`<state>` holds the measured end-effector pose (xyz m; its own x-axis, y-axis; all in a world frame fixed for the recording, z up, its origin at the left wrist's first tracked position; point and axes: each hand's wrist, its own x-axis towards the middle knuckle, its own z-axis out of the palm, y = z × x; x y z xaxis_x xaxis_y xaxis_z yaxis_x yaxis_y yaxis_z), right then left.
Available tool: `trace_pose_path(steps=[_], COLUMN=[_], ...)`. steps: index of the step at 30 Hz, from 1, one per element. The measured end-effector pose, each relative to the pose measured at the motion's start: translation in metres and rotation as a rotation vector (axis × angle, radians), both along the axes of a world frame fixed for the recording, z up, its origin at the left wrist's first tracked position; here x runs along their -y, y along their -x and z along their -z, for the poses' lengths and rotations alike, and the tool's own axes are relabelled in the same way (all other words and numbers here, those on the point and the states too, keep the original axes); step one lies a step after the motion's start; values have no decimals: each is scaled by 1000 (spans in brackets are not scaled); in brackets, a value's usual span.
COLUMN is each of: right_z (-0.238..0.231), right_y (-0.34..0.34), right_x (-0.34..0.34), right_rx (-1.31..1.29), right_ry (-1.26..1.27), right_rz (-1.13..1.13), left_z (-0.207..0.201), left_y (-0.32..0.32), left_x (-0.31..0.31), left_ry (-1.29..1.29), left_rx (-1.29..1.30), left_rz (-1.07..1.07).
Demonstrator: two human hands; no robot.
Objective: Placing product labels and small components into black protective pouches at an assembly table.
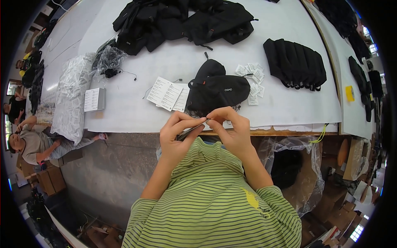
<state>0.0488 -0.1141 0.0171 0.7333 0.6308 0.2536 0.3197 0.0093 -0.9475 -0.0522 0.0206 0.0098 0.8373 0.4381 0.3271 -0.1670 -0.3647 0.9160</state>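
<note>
Close to my body, at the table's front edge, both hands are raised with their fingertips nearly meeting. My left hand (180,131) pinches a thin dark card (191,132), seen almost edge-on. My right hand (232,127) is closed in a pinch at the card's upper end; what lies between those fingertips is too small to make out. Just beyond my hands rests a small black bag (225,89) with pale lettering. Printed white cards (164,94) with dark strings lie left of it. To its right are several small white labels (253,76).
Black bags (178,20) are heaped at the far side, and a row of folded black bags (294,64) stands right. A card stack (95,99), a clear bag of cords (111,60) and a long plastic bag of labels (72,95) lie left. Another person (41,144) sits beyond the table's left end.
</note>
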Motion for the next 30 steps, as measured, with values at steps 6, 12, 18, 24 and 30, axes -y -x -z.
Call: trace_pose_path(steps=[6,12,18,24,30], right_z=[-3,2,3,5,6], right_y=[-3,-3,-3,-1,-5], right_x=[10,11,11,17,37], right_rx=[85,39,-375,-495,-757], right_ry=[-19,50,54,124,16], right_rz=[-41,-176,-223,-255,-195], left_z=[8,12,4,30,58], left_y=[2,2,-1,-50,-90], left_x=[-23,-15,-15,-42,-71], left_ry=[829,699,643,485,-499], left_rx=[-163,-249,-198,-162,-213], left_rz=[418,402,340,255,9])
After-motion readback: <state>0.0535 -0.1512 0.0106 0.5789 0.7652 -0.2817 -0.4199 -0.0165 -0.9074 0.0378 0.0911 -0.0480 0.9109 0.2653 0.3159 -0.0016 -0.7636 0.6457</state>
